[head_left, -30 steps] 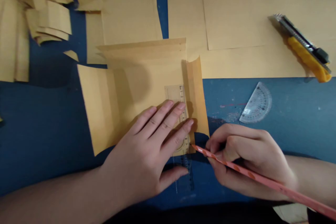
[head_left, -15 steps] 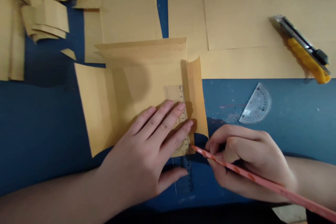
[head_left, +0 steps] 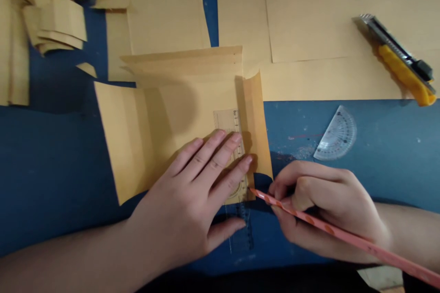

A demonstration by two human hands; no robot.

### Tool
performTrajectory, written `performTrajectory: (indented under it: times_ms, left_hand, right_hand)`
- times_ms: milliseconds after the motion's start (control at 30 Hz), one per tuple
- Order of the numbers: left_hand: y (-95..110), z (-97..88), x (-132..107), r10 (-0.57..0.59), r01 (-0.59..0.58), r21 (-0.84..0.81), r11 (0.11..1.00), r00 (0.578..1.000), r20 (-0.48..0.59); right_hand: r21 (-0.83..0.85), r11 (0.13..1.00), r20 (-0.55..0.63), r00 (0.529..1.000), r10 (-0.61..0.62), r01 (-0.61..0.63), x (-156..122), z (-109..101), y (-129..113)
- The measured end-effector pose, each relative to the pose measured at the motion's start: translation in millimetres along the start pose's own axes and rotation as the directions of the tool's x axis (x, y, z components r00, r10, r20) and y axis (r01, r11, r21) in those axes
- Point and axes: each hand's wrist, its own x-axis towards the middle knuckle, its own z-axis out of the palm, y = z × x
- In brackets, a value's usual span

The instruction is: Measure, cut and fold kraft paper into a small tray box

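Observation:
My left hand (head_left: 194, 192) lies flat with its fingers spread, pressing a clear plastic ruler (head_left: 225, 119) onto a sheet of brown paper (head_left: 165, 100). The paper has folded-up flaps at its left, far and right sides. The ruler runs along the fold by the right flap, and its near end sticks out past the paper over the blue table. In my right hand (head_left: 326, 210) is a pink pencil (head_left: 347, 238) with orange spots. Its tip touches the paper's near right corner, close to the ruler's edge. The fingers of my left hand cover the ruler's middle.
A clear protractor (head_left: 337, 133) lies on the blue table (head_left: 51, 160) at the right. Beyond it, a yellow box cutter (head_left: 400, 62) rests on large brown sheets (head_left: 309, 13). Folded paper pieces (head_left: 62, 20) and a small scrap (head_left: 87, 69) lie at the far left.
The whole view has shifted slightly. Both hands, the ruler and the pencil keep nearly the same places on the paper.

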Motion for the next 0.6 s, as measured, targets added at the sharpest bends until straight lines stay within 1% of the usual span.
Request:
performTrajectory:
  times_ms: [333,600]
  left_hand:
    - [0.8,0.5,-0.6,-0.008,0.008,0.002,1.0,1.0,-0.004]
    - [1.1,-0.7,0.8,-0.002,0.002,0.029,1.0,1.0,0.003]
  right_hand:
    - [-0.007,1.0,-0.007,1.0,-0.006,0.006,-0.2,0.3,-0.9]
    - [-0.049,0.999,-0.023,1.0,-0.01,0.009,0.8,1.6,-0.9]
